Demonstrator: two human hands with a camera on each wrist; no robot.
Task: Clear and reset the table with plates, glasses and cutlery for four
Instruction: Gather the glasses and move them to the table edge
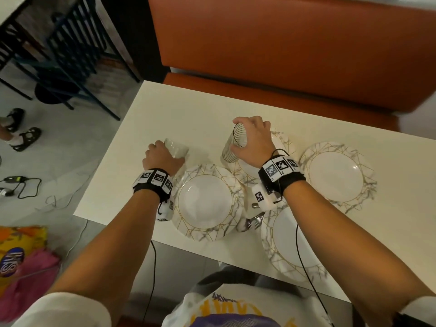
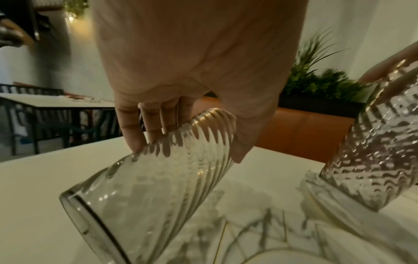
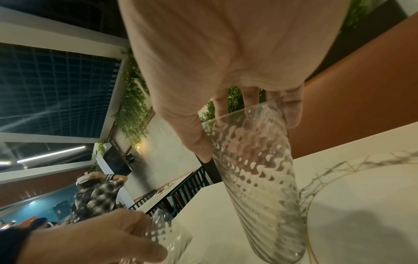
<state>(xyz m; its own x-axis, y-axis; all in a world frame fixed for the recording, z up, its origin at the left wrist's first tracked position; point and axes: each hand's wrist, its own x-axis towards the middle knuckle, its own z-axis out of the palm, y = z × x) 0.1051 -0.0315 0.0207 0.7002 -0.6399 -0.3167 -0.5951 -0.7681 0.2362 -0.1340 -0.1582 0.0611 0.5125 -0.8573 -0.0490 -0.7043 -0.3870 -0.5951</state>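
Head view records a white table bearing four marble-patterned plates with gold lines. The left hand grips a ribbed glass tumbler, fingers and thumb curled round its wall; the glass is tilted, at the left side of the table, just beyond the near-left plate. The right hand grips a second tumbler, tilted with its mouth toward the far left, held over the left edge of the far-middle plate. The far-right plate and the near-right plate sit apart from both hands.

Cutlery, including a fork, lies between the two near plates, partly hidden by the right wrist band.

Left wrist view shows the fingers wrapped on the swirl-ribbed glass, base pointing down and near, above the tabletop; whether it touches the table cannot be told.

An orange bench runs along the far side. Cables lie on the floor at left.
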